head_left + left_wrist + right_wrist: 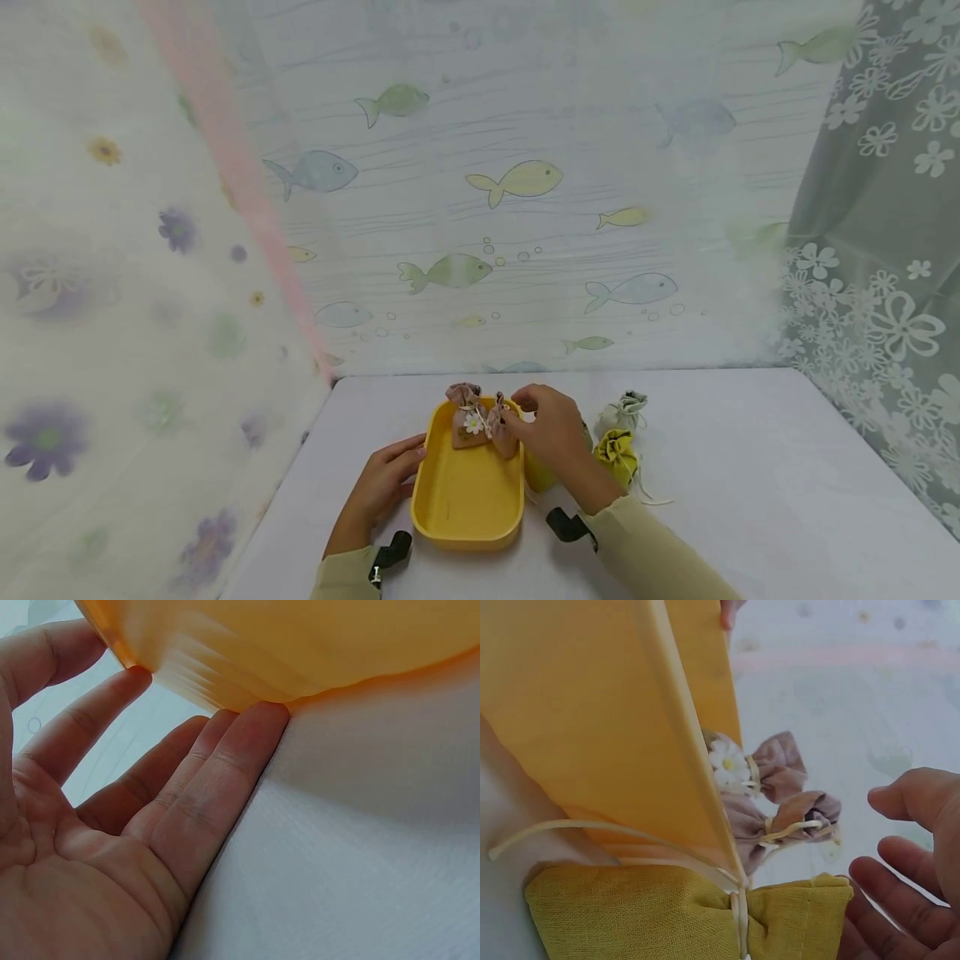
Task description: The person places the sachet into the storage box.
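Note:
A yellow tray (465, 504) stands on the white table. At its far end lie two mauve drawstring pouches: a daisy-trimmed pouch (463, 437), and a second mauve pouch (503, 443) leaning by the right wall. My left hand (386, 483) rests against the tray's left side; in the left wrist view its fingertips touch the yellow wall, fingers extended. Over the right rim is my right hand (553, 427). The right wrist view shows its fingers spread, apart from the mauve pouches, with a mustard pouch (637, 915) close beneath, outside the tray.
Right of the tray, beyond the right wrist, sit a bright yellow pouch (617, 454) with a trailing cord and a pale grey pouch (622, 412). A fish-patterned curtain (525, 250) hangs behind the table.

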Available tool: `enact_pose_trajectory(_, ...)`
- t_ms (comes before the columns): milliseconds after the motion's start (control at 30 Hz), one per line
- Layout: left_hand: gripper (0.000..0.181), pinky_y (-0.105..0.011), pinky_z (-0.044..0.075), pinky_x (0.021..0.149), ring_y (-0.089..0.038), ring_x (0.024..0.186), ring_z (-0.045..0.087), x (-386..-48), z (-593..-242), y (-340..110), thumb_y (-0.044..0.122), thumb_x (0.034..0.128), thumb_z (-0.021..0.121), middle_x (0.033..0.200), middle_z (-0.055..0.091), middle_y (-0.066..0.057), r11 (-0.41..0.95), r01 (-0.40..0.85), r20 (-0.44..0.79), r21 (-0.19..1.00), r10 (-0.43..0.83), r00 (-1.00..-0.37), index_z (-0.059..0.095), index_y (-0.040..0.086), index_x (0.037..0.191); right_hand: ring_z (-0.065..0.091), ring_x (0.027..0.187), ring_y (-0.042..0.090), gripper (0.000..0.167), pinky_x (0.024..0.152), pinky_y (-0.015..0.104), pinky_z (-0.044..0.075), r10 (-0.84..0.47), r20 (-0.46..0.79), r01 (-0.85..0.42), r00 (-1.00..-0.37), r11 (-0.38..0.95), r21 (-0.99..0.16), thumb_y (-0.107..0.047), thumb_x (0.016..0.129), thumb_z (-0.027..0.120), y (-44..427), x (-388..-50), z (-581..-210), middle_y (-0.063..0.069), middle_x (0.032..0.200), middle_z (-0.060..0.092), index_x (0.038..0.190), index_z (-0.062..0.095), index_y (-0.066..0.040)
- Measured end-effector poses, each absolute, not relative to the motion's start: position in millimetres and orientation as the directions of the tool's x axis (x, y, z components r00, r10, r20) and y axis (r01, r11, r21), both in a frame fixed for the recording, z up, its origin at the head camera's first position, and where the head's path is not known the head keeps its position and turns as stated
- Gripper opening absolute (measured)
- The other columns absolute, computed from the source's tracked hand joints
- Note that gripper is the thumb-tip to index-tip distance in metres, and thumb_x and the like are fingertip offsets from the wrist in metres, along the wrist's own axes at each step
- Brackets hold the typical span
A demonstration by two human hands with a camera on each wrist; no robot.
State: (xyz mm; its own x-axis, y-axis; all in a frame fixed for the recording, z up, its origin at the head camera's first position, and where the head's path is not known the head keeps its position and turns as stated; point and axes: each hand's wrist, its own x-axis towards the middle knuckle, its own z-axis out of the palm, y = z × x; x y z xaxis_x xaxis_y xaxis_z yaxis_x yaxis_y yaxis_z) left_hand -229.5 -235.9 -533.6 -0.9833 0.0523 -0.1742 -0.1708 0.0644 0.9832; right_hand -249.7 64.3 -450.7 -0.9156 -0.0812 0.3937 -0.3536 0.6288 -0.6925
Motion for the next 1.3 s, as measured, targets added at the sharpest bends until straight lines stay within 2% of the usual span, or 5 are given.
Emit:
enact_pose_trajectory(300, 0.06, -0.04, 0.062, 0.09, -0.026, 0.123, 0.068, -230, -533, -235, 0.044, 0.0959, 0.071, 0.149, 0.059, -0.012, 0.058, -0.173, -0.176, 0.983, 0.046, -0.983, 0.06, 0.015, 0.147, 0.072, 0.098, 0.02, 0.022, 0.078, 0.037, 0.064, -0.038, 0.468, -0.392, -0.883, 0.608, -0.69, -0.025, 0.086, 0.086, 79, -239, -455, 0.0, 0.105, 0.076, 0.104, 0.076, -0.018)
enact_pose_trajectory(500, 0.062, -0.041, 0.062, 0.091, -0.026, 0.123, 0.068, -231, -534, -235, 0.047, 0.0935, 0.073, 0.15, 0.059, -0.01, 0.068, -0.174, -0.177, 0.982, 0.05, -0.983, 0.06, 0.017, 0.147, 0.068, 0.094, 0.021, 0.023, 0.078, 0.037, 0.061, -0.025, 0.404, -0.339, -0.914, 0.595, -0.729, -0.023, 0.086, 0.085, 92, -231, -453, -0.001, 0.102, 0.073, 0.106, 0.077, -0.018)
enact_pose_trajectory(800, 0.059, -0.04, 0.063, 0.09, -0.027, 0.123, 0.068, -230, -533, -236, 0.044, 0.0967, 0.07, 0.15, 0.058, -0.012, 0.089, -0.166, -0.17, 0.982, 0.033, -0.985, 0.06, 0.016, 0.147, 0.065, 0.097, 0.022, 0.026, 0.087, 0.039, 0.06, -0.025, 0.282, -0.246, -0.959, 0.566, -0.786, -0.023, 0.086, 0.084, 106, -224, -455, 0.003, 0.108, 0.071, 0.11, 0.075, -0.017)
enact_pose_trajectory(1033, 0.057, -0.04, 0.062, 0.091, -0.025, 0.122, 0.068, -228, -535, -235, 0.042, 0.0957, 0.072, 0.149, 0.06, -0.01, 0.071, -0.188, -0.19, 0.98, 0.023, -0.982, 0.061, 0.018, 0.146, 0.067, 0.108, 0.024, 0.037, 0.093, 0.042, 0.061, -0.039, 0.23, -0.205, -0.972, 0.614, -0.762, -0.026, 0.085, 0.085, 108, -221, -463, 0.001, 0.116, 0.07, 0.119, 0.073, -0.018)
enact_pose_trajectory(1300, 0.059, -0.04, 0.062, 0.091, -0.025, 0.122, 0.069, -231, -535, -236, 0.044, 0.0951, 0.072, 0.149, 0.06, -0.01, 0.063, -0.186, -0.188, 0.981, 0.034, -0.982, 0.061, 0.017, 0.146, 0.066, 0.111, 0.024, 0.043, 0.096, 0.042, 0.06, -0.045, 0.221, -0.2, -0.974, 0.628, -0.752, -0.025, 0.084, 0.084, 107, -221, -467, 0.0, 0.121, 0.068, 0.125, 0.071, -0.018)
